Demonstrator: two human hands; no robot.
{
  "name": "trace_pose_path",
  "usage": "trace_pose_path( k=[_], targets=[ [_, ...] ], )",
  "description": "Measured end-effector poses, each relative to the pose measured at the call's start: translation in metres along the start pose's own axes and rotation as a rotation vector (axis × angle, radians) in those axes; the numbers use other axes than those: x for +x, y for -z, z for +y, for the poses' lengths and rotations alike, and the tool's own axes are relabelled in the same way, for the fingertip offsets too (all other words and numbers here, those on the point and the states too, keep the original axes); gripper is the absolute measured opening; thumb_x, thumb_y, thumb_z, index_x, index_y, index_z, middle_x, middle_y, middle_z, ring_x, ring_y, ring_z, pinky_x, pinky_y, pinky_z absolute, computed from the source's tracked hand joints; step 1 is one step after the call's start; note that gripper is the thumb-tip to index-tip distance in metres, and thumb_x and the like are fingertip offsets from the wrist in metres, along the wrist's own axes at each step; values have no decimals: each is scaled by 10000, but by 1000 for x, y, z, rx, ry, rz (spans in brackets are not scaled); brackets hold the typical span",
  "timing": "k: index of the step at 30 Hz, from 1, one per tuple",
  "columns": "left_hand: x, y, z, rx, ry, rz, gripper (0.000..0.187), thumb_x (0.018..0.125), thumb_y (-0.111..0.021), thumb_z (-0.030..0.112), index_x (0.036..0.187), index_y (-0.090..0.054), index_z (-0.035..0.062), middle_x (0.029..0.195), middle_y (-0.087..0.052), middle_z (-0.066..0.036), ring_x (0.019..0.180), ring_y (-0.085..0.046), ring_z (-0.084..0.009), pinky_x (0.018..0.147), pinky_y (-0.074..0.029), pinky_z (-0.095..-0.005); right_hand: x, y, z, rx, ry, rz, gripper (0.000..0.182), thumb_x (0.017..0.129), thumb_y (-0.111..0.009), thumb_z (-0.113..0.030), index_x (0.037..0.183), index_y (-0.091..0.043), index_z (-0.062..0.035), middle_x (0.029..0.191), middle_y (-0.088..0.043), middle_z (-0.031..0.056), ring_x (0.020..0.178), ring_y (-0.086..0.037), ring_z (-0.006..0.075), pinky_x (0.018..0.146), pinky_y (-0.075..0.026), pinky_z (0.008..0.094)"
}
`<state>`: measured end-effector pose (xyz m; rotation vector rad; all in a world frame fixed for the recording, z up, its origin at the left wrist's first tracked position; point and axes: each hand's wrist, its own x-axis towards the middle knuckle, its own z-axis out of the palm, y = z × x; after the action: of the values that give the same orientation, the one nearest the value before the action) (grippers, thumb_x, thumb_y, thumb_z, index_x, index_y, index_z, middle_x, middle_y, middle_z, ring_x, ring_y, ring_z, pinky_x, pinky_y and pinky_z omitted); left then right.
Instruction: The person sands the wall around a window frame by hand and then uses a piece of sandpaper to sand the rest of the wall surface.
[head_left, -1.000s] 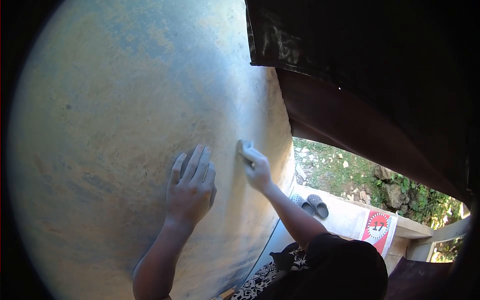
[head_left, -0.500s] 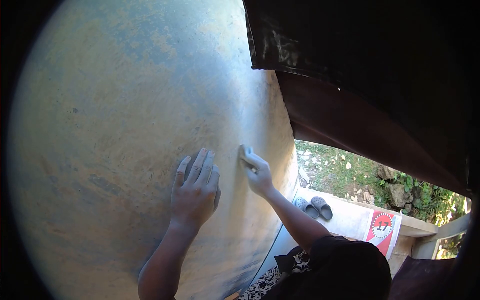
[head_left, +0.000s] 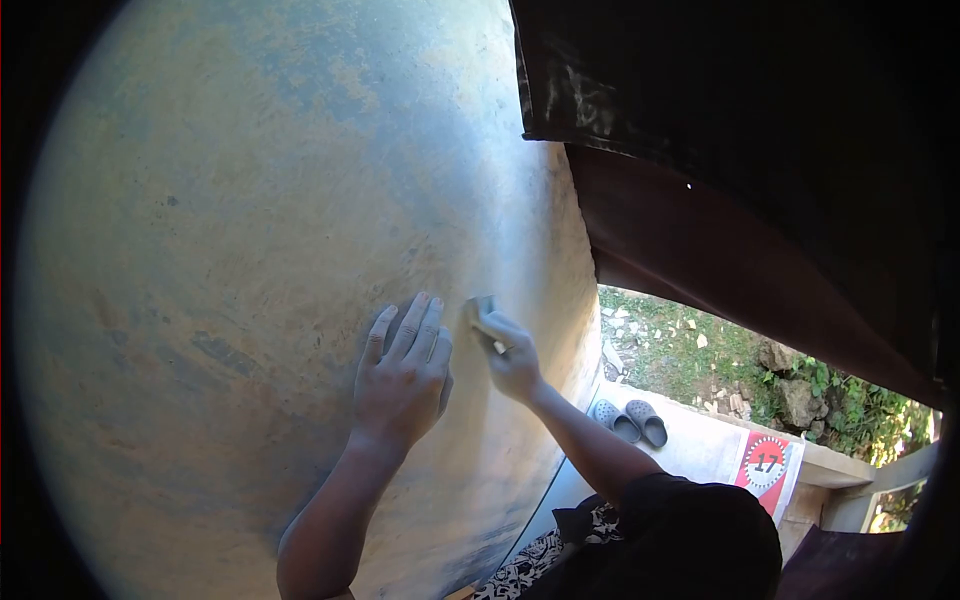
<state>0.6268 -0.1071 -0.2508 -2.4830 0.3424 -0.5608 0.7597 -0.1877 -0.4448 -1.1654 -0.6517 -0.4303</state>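
A large wall with a worn, mottled tan and blue-grey surface fills the left and middle of the head view. My left hand lies flat against it, fingers stretched out and dusted pale. Just to its right, my right hand is closed and pinches a small grey folded piece, which looks like sandpaper. That piece touches the surface, and the fingers cover part of it. Pale dust coats the right hand too.
Dark sheeting hangs at the upper right. Below it are grass with stones, a pair of grey clogs on a pale ledge, and a red-and-white cloth marked 17. A wooden rail stands at the far right.
My right hand has moved slightly left and down over the surface, closer to my left hand. The left hand stays flat on it. The view has shifted slightly.
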Motion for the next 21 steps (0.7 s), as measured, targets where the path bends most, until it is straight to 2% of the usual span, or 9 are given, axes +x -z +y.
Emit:
trace_pose_path(
  k=[2, 6, 8, 10, 12, 15, 18, 20, 21],
  targets=[
    [-1, 0, 0, 4, -9, 3, 295, 943, -638, 236, 1180, -741, 93, 1512, -621, -119, 1507, -473, -239, 1265, -279, -499, 0, -10, -30, 110, 128, -144, 447, 958, -667, 110, 1389, -675, -8, 956, -685, 152, 817, -647, 224, 748, -513, 319],
    [0, 1, -1, -10, -9, 15, 300, 942, -638, 232, 1183, -741, 88, 1504, -625, -121, 1499, -481, -237, 1259, -289, -495, -13, 3, 12, -39, 196, -48, 463, 924, -671, 124, 1373, -675, 11, 911, -642, 130, 785, -621, 221, 721, -507, 310],
    [0, 3, -2, -18, -5, 17, 301, 943, -637, 232, 1185, -741, 86, 1497, -629, -122, 1493, -487, -236, 1257, -295, -493, -19, 17, 39, -116, 106, -17, 469, 923, -648, 131, 1376, -674, 10, 925, -640, 134, 787, -617, 218, 738, -504, 303],
    [3, 6, -2, -42, -6, 43, 282, 924, -633, 221, 1147, -728, 77, 1473, -639, -132, 1481, -492, -238, 1252, -316, -468, -15, 25, 38, -96, -202, 117, 369, 949, -647, 110, 1311, -681, 46, 1007, -685, 142, 921, -663, 184, 826, -526, 297],
    [4, 8, -4, -55, -2, 51, 282, 921, -640, 220, 1147, -728, 76, 1466, -643, -132, 1474, -499, -239, 1246, -324, -464, -16, 21, 27, -67, -208, 120, 330, 958, -640, 100, 1281, -685, 48, 1015, -680, 150, 962, -653, 164, 877, -517, 284],
    [5, 7, -5, -84, 15, 38, 293, 928, -653, 226, 1168, -733, 79, 1477, -636, -130, 1478, -495, -242, 1245, -317, -474, -14, 11, -11, -20, -5, -119, 305, 977, -658, 83, 1275, -697, 31, 991, -692, 144, 903, -668, 241, 818, -518, 321],
    [2, 6, -5, -99, 34, 29, 310, 935, -663, 237, 1196, -740, 87, 1525, -600, -131, 1509, -459, -248, 1259, -281, -494, -19, 4, -24, 41, 38, -177, 257, 981, -679, 62, 1235, -699, 31, 966, -684, 154, 876, -664, 276, 789, -511, 326],
    [2, 7, -5, -88, 43, 49, 317, 933, -667, 242, 1203, -741, 93, 1554, -574, -132, 1529, -433, -251, 1268, -260, -499, -33, 6, 16, 45, 109, -121, 217, 995, -674, 34, 1210, -708, 41, 950, -674, 101, 871, -651, 211, 793, -506, 313],
    [2, 8, -5, -78, 43, 27, 328, 931, -672, 251, 1215, -741, 100, 1580, -548, -131, 1549, -400, -253, 1277, -232, -505, -38, 9, 33, 96, -74, -20, 205, 1005, -663, 25, 1203, -712, 43, 951, -663, 58, 872, -635, 168, 787, -502, 302]
  ],
)
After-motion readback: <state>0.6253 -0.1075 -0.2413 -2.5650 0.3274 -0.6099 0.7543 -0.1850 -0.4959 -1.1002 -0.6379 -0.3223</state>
